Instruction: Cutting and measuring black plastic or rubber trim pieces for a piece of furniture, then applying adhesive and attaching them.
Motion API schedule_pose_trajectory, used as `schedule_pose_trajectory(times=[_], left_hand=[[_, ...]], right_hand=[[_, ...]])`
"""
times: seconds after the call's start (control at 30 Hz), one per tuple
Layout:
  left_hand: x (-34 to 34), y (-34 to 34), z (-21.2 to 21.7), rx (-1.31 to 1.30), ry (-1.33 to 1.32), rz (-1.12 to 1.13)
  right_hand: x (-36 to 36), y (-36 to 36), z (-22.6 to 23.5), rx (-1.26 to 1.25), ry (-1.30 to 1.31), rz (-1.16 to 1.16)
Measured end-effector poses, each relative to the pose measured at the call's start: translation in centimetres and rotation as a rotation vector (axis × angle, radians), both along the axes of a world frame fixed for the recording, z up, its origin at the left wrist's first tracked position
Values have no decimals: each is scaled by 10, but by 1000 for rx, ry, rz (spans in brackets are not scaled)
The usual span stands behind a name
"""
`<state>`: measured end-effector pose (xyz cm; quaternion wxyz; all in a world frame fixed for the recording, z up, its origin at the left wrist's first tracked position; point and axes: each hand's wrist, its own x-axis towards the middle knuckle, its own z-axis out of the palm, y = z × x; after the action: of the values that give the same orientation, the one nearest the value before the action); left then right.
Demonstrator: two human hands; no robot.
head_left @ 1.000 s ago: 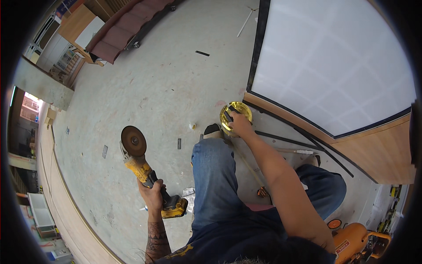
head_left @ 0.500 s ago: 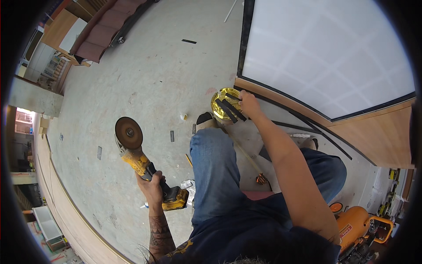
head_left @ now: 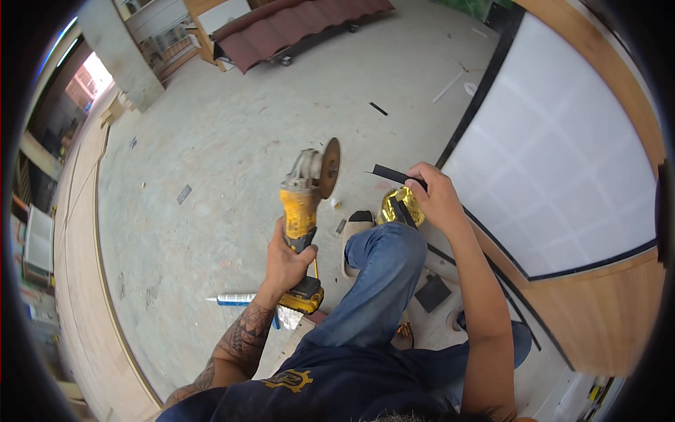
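My left hand is wrapped round the body of a yellow and black cordless angle grinder. The grinder points away from me, its worn brown disc turned edge-on toward the right. Between the thumb and fingers of my right hand is a short black strip; its free end points left toward the disc, with a gap between them. Just below that hand sits a round, shiny gold container, and more black strips lie across it. My bent knee partly hides the container.
A white panel with a black border and wood frame stands at the right. Long black strips lie beside it. A sealant tube rests on the concrete floor left of my knee. A maroon corrugated piece on wheels is at the back.
My right hand has lifted a black strip off the gold container. My left hand has brought the grinder nearer to it and turned the disc edge-on. The whole view has swung.
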<state>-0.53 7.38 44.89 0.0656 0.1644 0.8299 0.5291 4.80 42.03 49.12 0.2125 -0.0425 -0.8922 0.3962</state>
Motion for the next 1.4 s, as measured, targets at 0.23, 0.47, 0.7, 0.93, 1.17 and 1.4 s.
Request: schedule_pose_trajectory(times=[0.23,0.47,0.7,0.93,1.17,1.4], left_hand=[[12,1,30,38,-54,-17],[16,-2,35,27,-8,-17],[19,-5,38,40,-62,-30],[18,-6,33,31,-39,-25],[17,-8,32,-9,-57,-8],[15,-10,24,-4,-96,-7]], right_hand=[[8,-42,32,146,59,41],[13,-62,36,183,153,38],[13,-71,37,187,167,23],[13,-76,30,184,192,21],[10,-79,26,148,203,38],[6,-82,27,106,152,16]])
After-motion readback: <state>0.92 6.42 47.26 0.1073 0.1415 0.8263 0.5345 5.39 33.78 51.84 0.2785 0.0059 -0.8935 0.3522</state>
